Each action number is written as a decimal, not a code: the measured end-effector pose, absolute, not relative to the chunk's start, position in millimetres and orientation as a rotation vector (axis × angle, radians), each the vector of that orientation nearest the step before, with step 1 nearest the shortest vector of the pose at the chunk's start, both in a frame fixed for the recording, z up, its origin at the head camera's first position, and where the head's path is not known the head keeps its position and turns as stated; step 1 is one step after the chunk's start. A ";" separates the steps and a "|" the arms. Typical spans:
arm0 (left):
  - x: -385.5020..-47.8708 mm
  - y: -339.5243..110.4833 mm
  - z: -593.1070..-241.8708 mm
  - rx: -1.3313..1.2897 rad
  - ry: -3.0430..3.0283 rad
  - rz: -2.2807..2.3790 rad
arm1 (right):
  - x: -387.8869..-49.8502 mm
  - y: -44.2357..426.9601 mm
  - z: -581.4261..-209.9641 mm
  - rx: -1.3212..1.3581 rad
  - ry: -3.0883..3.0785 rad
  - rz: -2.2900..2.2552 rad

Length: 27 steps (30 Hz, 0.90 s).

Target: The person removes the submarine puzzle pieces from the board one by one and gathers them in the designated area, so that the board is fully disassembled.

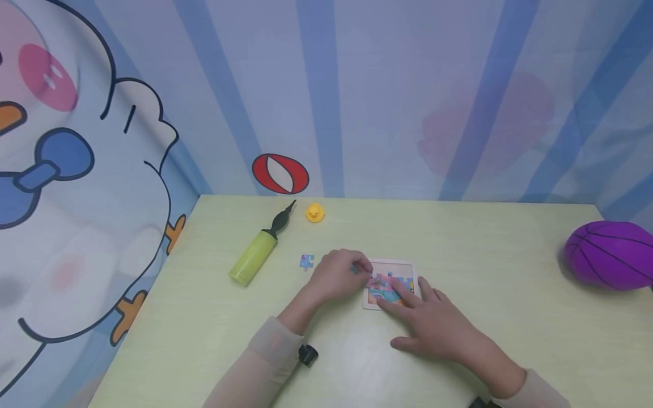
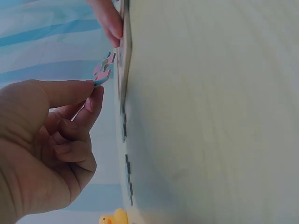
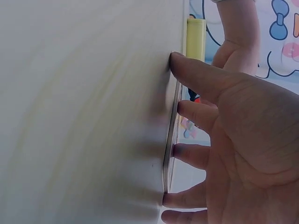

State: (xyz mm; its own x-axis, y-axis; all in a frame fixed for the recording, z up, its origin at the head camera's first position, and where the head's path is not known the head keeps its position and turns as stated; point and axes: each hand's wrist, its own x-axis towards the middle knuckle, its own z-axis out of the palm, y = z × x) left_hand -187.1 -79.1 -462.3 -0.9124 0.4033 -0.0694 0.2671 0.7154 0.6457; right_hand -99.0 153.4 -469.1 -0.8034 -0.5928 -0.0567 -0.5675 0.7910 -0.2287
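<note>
My left hand (image 1: 340, 275) pinches a pink and blue jigsaw piece (image 2: 103, 70) between thumb and fingertip, above the left side of a white-framed puzzle board (image 1: 366, 300). In the left wrist view the piece is tilted and apart from the board. My right hand (image 1: 433, 323) is spread, two fingertips resting on the partly filled puzzle and the thumb touching the table. Its other fingers lie by the board's right edge. One loose jigsaw piece (image 1: 306, 261) lies left of my left hand; another loose piece (image 1: 354, 268) is partly hidden behind that hand.
A yellow-green hand pump (image 1: 254, 258) with a black nozzle lies on the table (image 1: 490, 243) to the left. A small yellow rubber duck (image 1: 315, 213) sits near the back edge. A purple ball (image 1: 609, 255) rests at the far right. A printed curtain (image 1: 377, 96) hangs behind.
</note>
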 end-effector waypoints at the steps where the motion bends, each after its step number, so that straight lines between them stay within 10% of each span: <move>1: -186.0 -81.3 -461.4 0.515 2.716 0.991 | -98.8 153.3 -468.9 -0.927 2.852 -0.307; 27: -188.9 -185.5 -452.9 0.124 2.713 0.980 | -98.7 154.1 -472.1 -0.955 2.873 -0.261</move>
State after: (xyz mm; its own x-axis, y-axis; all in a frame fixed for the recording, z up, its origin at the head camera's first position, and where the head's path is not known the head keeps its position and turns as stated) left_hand -188.9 -185.5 -452.9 -0.9643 0.1646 -0.2074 -0.0060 0.7696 0.6385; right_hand -98.7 154.1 -472.1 -0.7976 -0.6017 -0.0436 -0.5840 0.7882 -0.1941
